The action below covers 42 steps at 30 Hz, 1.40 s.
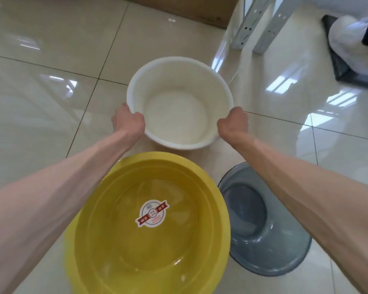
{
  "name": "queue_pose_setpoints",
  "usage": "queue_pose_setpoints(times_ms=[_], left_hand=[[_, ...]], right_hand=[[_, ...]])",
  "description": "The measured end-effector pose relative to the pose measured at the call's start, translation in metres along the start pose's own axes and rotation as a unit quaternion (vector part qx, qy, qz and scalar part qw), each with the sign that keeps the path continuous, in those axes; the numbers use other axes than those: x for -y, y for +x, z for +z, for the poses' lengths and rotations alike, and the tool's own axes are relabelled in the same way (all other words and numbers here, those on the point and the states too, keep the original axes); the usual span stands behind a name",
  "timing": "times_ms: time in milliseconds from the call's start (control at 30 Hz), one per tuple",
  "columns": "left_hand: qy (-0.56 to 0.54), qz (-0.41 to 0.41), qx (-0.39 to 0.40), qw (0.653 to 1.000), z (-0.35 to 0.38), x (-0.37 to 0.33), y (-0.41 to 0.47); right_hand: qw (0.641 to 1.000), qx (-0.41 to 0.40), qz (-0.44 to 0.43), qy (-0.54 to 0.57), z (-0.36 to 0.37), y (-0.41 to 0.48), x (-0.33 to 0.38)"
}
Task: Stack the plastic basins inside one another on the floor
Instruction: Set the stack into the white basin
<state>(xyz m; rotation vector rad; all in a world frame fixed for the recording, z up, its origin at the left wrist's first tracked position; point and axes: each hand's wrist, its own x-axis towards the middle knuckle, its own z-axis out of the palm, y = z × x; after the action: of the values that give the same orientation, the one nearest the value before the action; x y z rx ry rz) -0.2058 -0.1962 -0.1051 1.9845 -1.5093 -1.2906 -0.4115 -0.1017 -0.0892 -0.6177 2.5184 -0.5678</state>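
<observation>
Sitting on the shiny tile floor (51, 92), the white basin (180, 102) is round, deep and has nothing in it. Just below it are a big yellow basin (149, 228) with a sticker (152, 213) inside, and a grey basin (261, 221) beside that. The left hand (129, 122) and right hand (233, 123) are each closed tight on the white basin's rim, one on each side, arms stretched out. Metal legs (255, 24) stand farther back.
</observation>
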Motion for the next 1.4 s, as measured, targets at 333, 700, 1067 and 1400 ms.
queue_pose_setpoints(times_ms=[333, 700, 1067, 1400], left_hand=[[-0.133, 0.0, -0.011, 0.991, -0.067, -0.072, -0.03], [-0.104, -0.076, -0.013, 0.992, -0.171, 0.073, -0.251], [0.073, -0.117, -0.007, 0.99, -0.116, 0.149, -0.244], [0.09, -0.052, -0.023, 0.994, -0.112, 0.141, -0.245]], right_hand=[[0.985, -0.039, -0.087, 0.146, -0.098, -0.033, 0.041], [0.974, 0.057, -0.003, 0.218, -0.1, -0.27, -0.062], [0.986, 0.023, 0.035, 0.164, -0.031, -0.305, -0.112], [0.982, -0.062, -0.155, -0.092, 0.009, -0.271, -0.093]])
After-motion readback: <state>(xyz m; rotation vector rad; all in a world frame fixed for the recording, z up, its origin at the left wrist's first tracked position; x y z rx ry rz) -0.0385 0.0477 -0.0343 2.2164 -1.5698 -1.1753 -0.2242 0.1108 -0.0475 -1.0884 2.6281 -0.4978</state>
